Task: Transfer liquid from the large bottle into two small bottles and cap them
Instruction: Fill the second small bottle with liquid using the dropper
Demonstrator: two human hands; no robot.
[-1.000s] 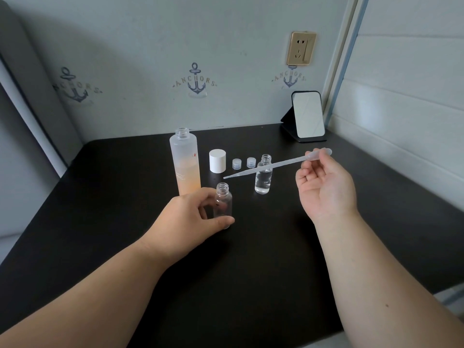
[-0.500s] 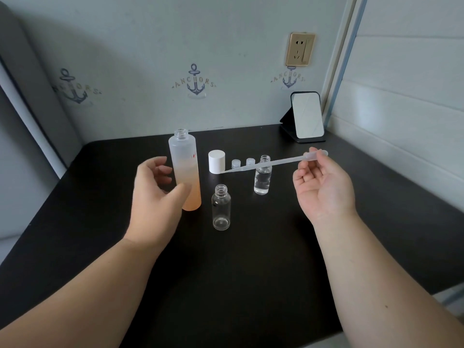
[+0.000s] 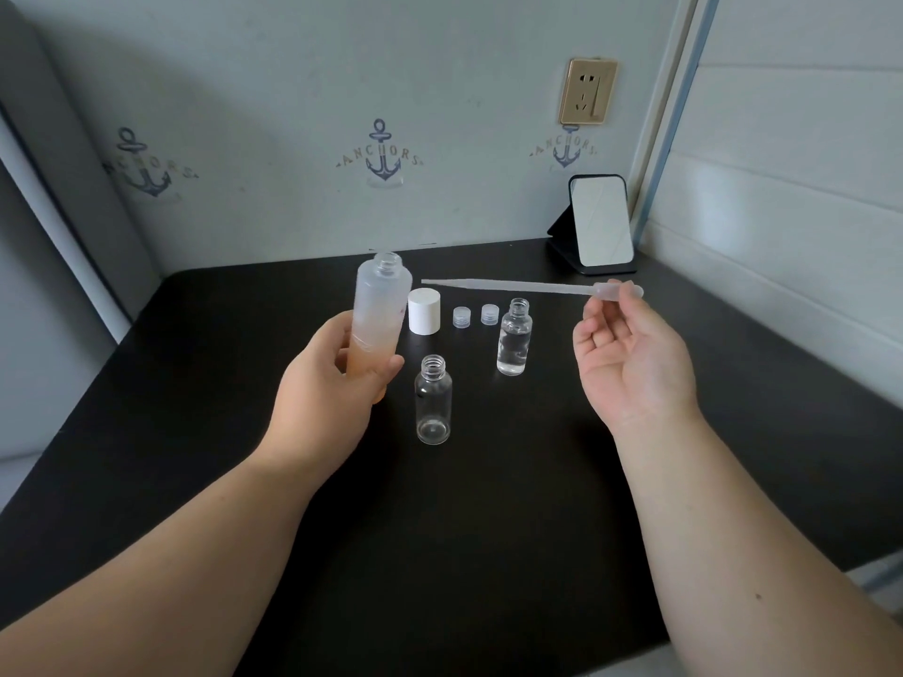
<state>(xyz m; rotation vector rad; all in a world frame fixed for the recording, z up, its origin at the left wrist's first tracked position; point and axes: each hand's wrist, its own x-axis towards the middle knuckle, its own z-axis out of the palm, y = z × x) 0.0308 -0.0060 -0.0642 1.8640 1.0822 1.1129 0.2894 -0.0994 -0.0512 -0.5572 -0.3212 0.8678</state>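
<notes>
My left hand [image 3: 326,383] grips the lower part of the large frosted bottle [image 3: 378,305], which is uncapped, holds orange liquid in its lower half and leans slightly right. My right hand [image 3: 630,354] pinches the bulb of a clear plastic pipette [image 3: 518,287], held level with its tip pointing left, close to the large bottle's neck. An empty small clear bottle [image 3: 433,405] stands uncapped just right of my left hand. A second small bottle [image 3: 514,337], partly filled with clear liquid, stands uncapped farther back.
On the black table [image 3: 469,505] a white cap [image 3: 424,311] and two small clear caps [image 3: 461,317] [image 3: 489,314] stand in a row behind the bottles. A small mirror on a stand [image 3: 600,227] sits at the back right corner by the wall.
My left hand let go of the empty small bottle, moved left and took hold of the large bottle. My right hand swung the pipette up to level, its tip nearer the large bottle's mouth.
</notes>
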